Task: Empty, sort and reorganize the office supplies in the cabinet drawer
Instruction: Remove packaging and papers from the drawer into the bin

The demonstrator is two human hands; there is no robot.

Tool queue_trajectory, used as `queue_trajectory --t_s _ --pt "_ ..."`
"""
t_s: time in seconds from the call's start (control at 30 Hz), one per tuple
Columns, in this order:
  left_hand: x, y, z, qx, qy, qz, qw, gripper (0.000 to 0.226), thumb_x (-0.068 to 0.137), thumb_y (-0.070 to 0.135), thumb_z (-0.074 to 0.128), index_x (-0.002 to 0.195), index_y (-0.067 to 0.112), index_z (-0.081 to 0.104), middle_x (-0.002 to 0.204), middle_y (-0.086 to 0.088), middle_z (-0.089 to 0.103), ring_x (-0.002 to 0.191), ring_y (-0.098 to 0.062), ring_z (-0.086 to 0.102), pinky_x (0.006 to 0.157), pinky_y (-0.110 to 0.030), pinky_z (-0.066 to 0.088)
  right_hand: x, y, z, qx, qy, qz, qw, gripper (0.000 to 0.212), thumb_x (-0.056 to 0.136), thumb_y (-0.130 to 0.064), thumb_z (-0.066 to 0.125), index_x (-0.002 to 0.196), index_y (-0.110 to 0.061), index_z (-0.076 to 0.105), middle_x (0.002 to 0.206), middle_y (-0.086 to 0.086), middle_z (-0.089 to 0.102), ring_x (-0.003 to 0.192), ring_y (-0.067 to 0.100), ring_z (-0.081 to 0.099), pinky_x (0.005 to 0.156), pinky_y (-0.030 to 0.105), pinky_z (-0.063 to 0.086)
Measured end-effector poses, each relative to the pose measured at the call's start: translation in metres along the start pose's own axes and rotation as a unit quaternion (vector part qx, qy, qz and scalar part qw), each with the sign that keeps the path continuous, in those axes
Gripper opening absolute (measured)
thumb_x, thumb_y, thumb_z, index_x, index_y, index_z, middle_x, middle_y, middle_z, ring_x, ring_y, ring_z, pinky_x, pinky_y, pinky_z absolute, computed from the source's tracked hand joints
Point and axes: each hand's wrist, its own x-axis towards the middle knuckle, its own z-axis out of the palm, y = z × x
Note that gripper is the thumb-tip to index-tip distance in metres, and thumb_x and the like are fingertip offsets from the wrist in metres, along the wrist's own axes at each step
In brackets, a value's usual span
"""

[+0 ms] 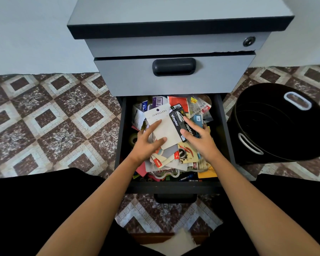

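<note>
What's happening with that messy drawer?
A person sits in front of a grey cabinet with its bottom drawer pulled open. The drawer is packed with jumbled office bits. Their left hand rests on a white card marked JEWELLERY, and their right hand rests on a black stapler pack. A black bin stands to the right. The sorting looks barely begun.

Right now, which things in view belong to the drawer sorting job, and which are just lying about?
In the job: open drawer, its jumbled supplies, JEWELLERY card under left hand, stapler pack under right hand.
Just there: black bin, closed upper drawer, patterned floor.
</note>
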Motion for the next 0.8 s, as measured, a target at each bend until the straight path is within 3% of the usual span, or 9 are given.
queue_trajectory --t_s 0.1,0.27,0.4,0.67,0.8 --pt "0.0 -0.012 0.002 -0.041 0.004 0.008 0.999 0.068 0.057 0.062 0.076 0.12 0.06 0.048 0.139 0.0 0.033 0.126 -0.03 0.045 0.097 -0.049 0.047 -0.004 0.001 -0.001 -0.005 0.009 -0.002 1.0 0.048 0.084 -0.038 0.067 0.128 -0.049 0.051 0.152 0.002 0.015 0.144 0.019 0.009 0.114 0.033 0.016" --pt "-0.008 -0.011 0.001 -0.1 -0.007 0.039 0.994 0.056 0.068 0.04 0.078 0.118 0.051 0.056 0.14 -0.001 0.04 0.123 -0.023 0.051 0.093 -0.045 0.052 -0.014 0.005 0.003 -0.001 0.036 -0.017 0.999 0.043 0.078 -0.045 0.07 0.112 -0.064 0.052 0.142 0.001 0.023 0.137 0.02 0.028 0.114 0.043 0.03" --pt "-0.01 -0.005 -0.002 -0.158 -0.016 0.035 0.987 0.049 0.082 0.012 0.07 0.118 0.041 0.054 0.138 -0.002 0.047 0.116 -0.026 0.057 0.093 -0.044 0.051 -0.015 0.002 0.004 -0.005 0.031 -0.019 0.999 0.043 0.076 -0.05 0.069 0.11 -0.068 0.051 0.144 0.002 0.022 0.14 0.022 0.024 0.114 0.045 0.029" --pt "-0.003 -0.001 -0.007 -0.189 -0.031 0.016 0.981 0.048 0.079 0.012 0.073 0.109 0.047 0.06 0.138 0.005 0.048 0.119 -0.023 0.055 0.098 -0.044 0.048 -0.017 -0.005 0.003 -0.037 0.011 -0.004 0.999 0.048 0.076 -0.054 0.068 0.115 -0.07 0.044 0.152 0.004 0.015 0.144 0.026 0.014 0.115 0.045 0.023" --pt "0.001 -0.001 -0.007 -0.189 -0.038 -0.001 0.981 0.049 0.077 0.013 0.075 0.108 0.049 0.06 0.137 0.002 0.048 0.116 -0.024 0.057 0.093 -0.041 0.052 -0.014 -0.001 0.002 -0.043 0.008 0.012 0.999 0.052 0.076 -0.054 0.068 0.12 -0.066 0.043 0.151 0.006 0.014 0.143 0.029 0.014 0.113 0.043 0.024"
